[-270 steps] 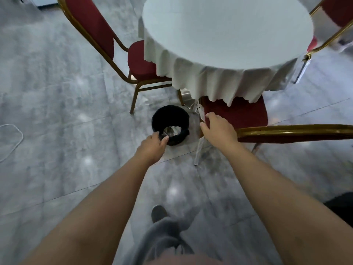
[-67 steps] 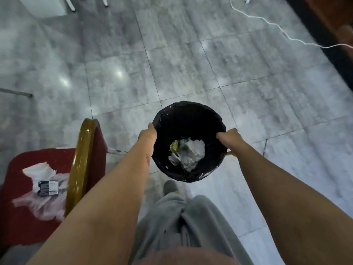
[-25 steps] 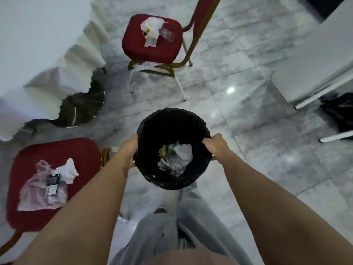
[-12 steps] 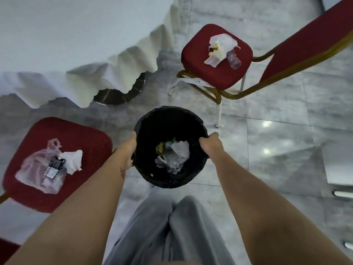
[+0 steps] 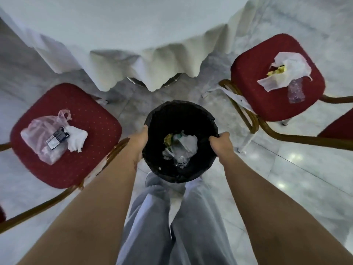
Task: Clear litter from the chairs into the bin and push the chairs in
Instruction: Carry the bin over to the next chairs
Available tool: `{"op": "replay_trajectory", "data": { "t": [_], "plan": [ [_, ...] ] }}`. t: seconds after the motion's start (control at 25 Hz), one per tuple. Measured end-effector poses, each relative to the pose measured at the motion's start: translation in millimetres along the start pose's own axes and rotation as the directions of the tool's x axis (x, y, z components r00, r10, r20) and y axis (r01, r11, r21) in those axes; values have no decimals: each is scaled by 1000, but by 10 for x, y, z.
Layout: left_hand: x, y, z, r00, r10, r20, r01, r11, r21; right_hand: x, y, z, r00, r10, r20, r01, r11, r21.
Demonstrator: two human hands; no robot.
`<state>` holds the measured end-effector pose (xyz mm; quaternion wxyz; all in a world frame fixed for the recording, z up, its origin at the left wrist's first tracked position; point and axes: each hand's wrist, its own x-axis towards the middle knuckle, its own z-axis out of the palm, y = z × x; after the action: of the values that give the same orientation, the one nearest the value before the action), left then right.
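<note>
**Bin carried round to sit between two littered chairs**

Both hands clamped on the bin (image 5: 181,141): my left hand (image 5: 140,139) grips the left rim, my right hand (image 5: 219,144) grips the right rim, hands apart with the bin between them, held above my legs. Half a second ago I was still swinging; the table was up-left and only one chair sat past my right hand. Now the view has turned so the table (image 5: 133,35) is straight ahead beyond the bin, with one chair on each side. So I've arrived at the next stop; judgement: the bin goes down here, then both seats get cleared.

Bin already has crumpled litter (image 5: 181,148) at the bottom, white paper, clear plastic, a yellow scrap.

Left chair (image 5: 89,150), just beside my left forearm: pink plastic bag (image 5: 41,138), a small dark packet (image 5: 57,138) on it, white tissue (image 5: 76,137) touching the packet. Right chair (image 5: 263,96), out past my right hand, a bit farther off: white paper wrap (image 5: 286,73) with something yellow inside, clear crinkled plastic (image 5: 296,91) just beside it. Neither chair is pushed in yet; both stand out from the table.

Surface and room: glossy grey marble-look tiled floor (image 5: 286,178) with light reflections, white tablecloth hanging in folds, metal table base partly visible under it. Another red chair edge at far right, past my right hand. Picture slightly motion-blurred.
</note>
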<state>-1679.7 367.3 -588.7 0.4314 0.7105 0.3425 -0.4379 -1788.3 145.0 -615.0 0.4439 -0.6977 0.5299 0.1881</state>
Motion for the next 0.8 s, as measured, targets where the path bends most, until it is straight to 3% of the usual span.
{"op": "replay_trajectory", "data": {
  "t": [0.28, 0.8],
  "plan": [
    [757, 2, 451, 999, -20, -36, 13, 986, -167, 970, -169, 140, 995, -85, 56, 91, 989, -116],
    [2692, -226, 946, 994, -32, -102, 14, 985, -172, 2637, 171, 1045, 988, -147, 40, 152, 974, -166]
  ]
}}
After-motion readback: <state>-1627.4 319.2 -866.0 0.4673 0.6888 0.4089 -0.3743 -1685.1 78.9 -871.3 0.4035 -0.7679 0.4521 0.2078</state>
